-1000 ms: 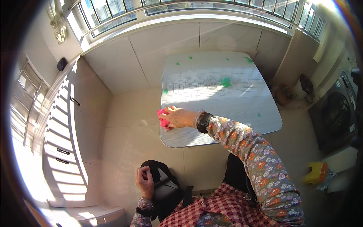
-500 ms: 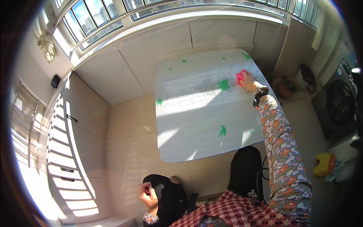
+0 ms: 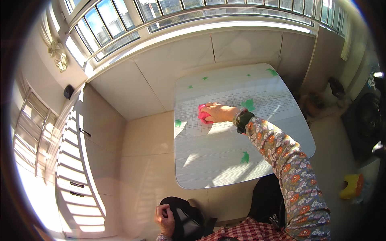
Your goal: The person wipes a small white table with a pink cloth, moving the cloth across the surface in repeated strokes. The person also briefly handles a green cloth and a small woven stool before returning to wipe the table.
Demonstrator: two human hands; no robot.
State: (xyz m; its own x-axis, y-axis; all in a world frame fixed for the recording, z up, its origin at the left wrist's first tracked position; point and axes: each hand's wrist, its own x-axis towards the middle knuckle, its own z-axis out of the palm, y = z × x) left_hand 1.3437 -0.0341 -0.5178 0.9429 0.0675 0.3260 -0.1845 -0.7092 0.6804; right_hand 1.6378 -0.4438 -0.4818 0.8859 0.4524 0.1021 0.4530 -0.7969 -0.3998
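Note:
My right hand [image 3: 217, 113] is closed on a crumpled pink cloth [image 3: 204, 114], pressing it against the left part of a light grey table [image 3: 213, 160] with rounded corners. Printed green leaves and a dark line grid mark the tabletop. The large leaf [image 3: 248, 105] shows just right of my right wrist, and a smaller leaf [image 3: 177, 123] lies near the left edge. Curled and without anything visible in it, my left hand [image 3: 164, 219] rests on my dark-clad left knee, apart from the table.
Tall cabinets [image 3: 94, 156] stand on the left, striped with sunlight. A panelled wall under a railed window [image 3: 193, 10] borders the table's far side. To the right are a potted plant [image 3: 313, 102], a dark front-loading appliance [image 3: 362, 116] and a yellow container [image 3: 351, 186].
My right hand has swept the pink cloth from the table's right side across to its left. The whole view has shifted slightly. My left hand stays on the knee.

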